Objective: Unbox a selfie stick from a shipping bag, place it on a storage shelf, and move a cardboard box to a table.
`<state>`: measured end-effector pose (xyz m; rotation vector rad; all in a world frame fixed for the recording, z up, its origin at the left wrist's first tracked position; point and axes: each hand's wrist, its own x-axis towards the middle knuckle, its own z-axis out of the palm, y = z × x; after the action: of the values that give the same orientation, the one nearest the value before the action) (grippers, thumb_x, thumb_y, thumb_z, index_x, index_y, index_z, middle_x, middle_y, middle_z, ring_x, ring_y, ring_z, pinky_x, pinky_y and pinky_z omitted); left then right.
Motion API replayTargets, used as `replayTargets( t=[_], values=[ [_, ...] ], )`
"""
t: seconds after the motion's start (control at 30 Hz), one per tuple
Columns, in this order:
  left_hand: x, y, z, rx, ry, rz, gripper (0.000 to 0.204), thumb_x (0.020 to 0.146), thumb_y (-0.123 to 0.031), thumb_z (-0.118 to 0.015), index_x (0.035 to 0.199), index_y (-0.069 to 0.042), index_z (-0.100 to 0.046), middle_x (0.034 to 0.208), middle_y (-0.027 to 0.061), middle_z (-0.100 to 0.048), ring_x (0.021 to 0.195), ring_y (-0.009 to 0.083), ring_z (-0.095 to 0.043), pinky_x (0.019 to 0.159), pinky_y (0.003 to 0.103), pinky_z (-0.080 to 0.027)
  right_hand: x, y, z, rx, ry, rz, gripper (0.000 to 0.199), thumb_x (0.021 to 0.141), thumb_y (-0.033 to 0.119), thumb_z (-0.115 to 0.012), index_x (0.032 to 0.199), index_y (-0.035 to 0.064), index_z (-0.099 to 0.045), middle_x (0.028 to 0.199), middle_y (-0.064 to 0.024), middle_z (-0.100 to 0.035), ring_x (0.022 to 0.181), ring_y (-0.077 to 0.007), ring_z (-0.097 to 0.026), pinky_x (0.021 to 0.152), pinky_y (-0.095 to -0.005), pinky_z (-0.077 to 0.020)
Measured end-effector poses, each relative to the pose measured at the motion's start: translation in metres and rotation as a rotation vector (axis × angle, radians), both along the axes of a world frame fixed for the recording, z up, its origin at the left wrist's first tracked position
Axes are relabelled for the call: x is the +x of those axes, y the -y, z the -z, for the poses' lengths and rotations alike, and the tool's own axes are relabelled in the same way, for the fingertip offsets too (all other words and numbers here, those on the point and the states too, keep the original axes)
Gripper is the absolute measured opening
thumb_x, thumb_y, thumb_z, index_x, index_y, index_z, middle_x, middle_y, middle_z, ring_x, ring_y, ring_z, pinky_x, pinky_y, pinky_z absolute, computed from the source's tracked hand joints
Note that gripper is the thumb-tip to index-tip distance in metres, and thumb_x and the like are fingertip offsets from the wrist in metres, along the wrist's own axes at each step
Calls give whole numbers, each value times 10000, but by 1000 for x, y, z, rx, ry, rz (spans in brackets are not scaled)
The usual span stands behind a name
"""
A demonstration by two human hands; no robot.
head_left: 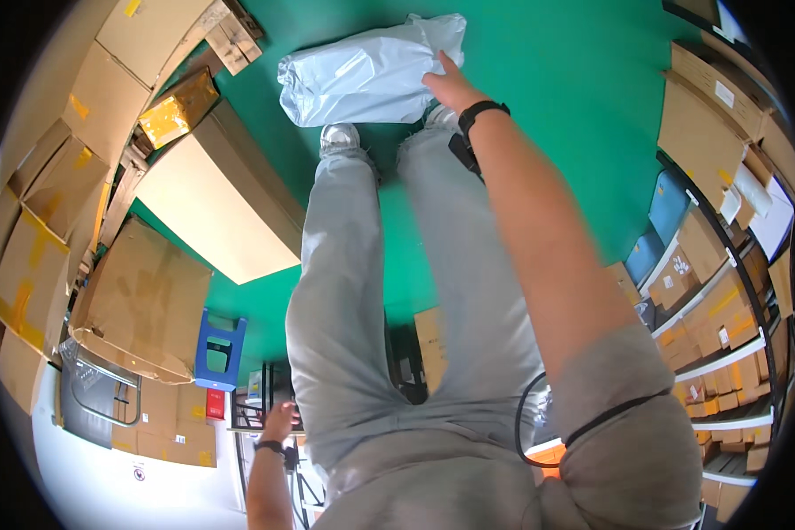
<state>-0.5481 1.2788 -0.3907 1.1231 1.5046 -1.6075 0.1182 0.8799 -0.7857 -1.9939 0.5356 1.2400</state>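
Note:
A pale grey-white plastic mailing bag (362,75), wrinkled and bulky, lies across the green floor just beyond my shoes. My right hand (453,86) reaches out over its right end, with two digits visibly apart. The other fingers are not clearly seen, and I cannot tell whether the hand presses on the bag. Low at my left side hangs my left hand (279,422), its fingers loosely apart beside my trouser leg and nothing seen in them. Each wrist wears a dark band.
To the left lie a long cardboard box (225,199), a large brown carton (146,300), a blue plastic stool (220,350) and a box with yellow tape (170,117). Shelves packed with cartons (715,314) line the right. A wooden pallet piece (233,41) stands at the far left.

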Motion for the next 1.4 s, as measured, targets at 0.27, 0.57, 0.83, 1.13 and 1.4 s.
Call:
replayTargets(
  t=[0.27,0.57,0.83,1.13,1.4],
  values=[
    [32,78,-27,-120,123,-44,404,1009,-265,-590,1302,11,-620,1189,150,-715,1090,248,-667,942,361,-504,-7,-5,44,67,-72,415,729,901,318,-596,1509,-48,-431,1473,-214,-536,1301,-331,-545,1078,-393,-425],
    [79,26,-7,137,186,-122,293,1034,-162,-471,1237,9,-596,1064,146,-674,862,207,-665,742,328,-568,-34,16,-116,309,138,369,668,974,220,-511,1571,-30,-345,1601,-190,-412,1448,-279,-409,1174,-337,-306],
    [223,9,-26,125,610,127,366,1003,-139,-493,1331,16,-542,1139,142,-647,966,222,-655,772,351,-562,-35,77,-303,295,344,363,697,964,153,-485,1599,-26,-260,1635,-240,-336,1536,-310,-295,1217,-332,-260],
    [452,59,-83,26,983,222,395,1005,-227,-492,1345,-28,-518,1064,137,-630,911,214,-624,795,341,-536,-30,196,-410,272,383,581,665,966,203,-545,1565,-21,-359,1630,-231,-350,1529,-328,-310,1228,-357,-262],
    [536,51,-105,9,941,521,323,1060,-257,-491,1291,-42,-560,1079,93,-633,981,188,-622,818,348,-540,-143,310,-410,-21,258,473,706,967,270,-552,1591,28,-328,1549,-255,-459,1391,-357,-500,1152,-383,-385]
  ],
)
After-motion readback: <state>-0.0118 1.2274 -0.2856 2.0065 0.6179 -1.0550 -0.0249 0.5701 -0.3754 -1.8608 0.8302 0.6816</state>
